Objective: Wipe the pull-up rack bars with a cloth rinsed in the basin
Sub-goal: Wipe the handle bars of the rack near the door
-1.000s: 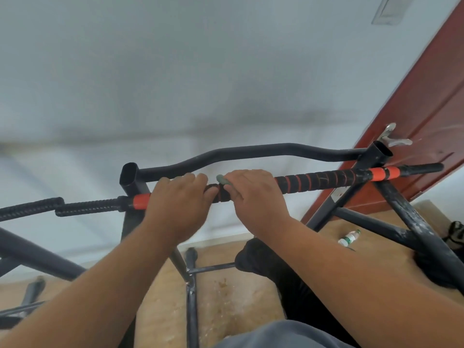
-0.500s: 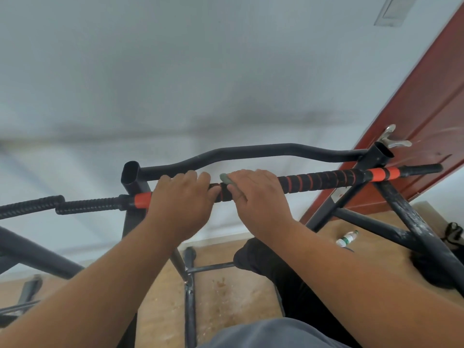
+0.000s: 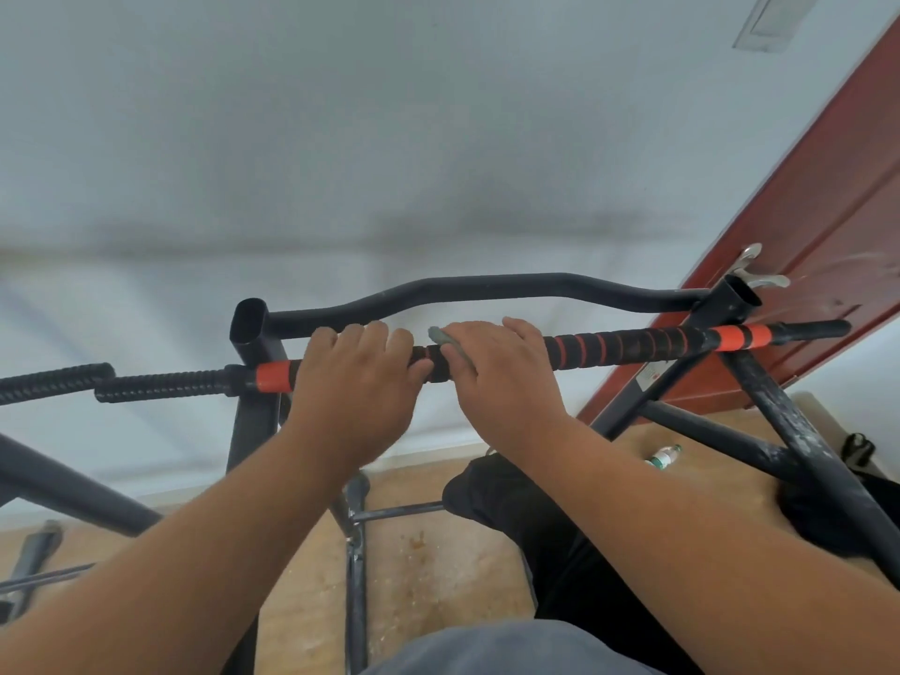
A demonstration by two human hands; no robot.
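While both hands sit side by side on the padded grip bar (image 3: 633, 345), the wiping looks to be underway on this one bar only. The left hand (image 3: 353, 382) curls over the bar beside an orange end band, gripping it. The right hand (image 3: 496, 377) lies over the bar just to its right, fingers bent over it, with a small grey-green edge of the cloth (image 3: 440, 337) poking out near its thumb; most of the cloth is hidden, so how it is held cannot be told. Judging from this, the ribbed black-and-orange foam to the right, the smooth curved steel bar (image 3: 487, 289) behind, and the scuffed, pale-flecked diagonal struts (image 3: 798, 440) remain to be done. No basin is in view. The frame is dark tubing with an open oval tube end (image 3: 249, 324).
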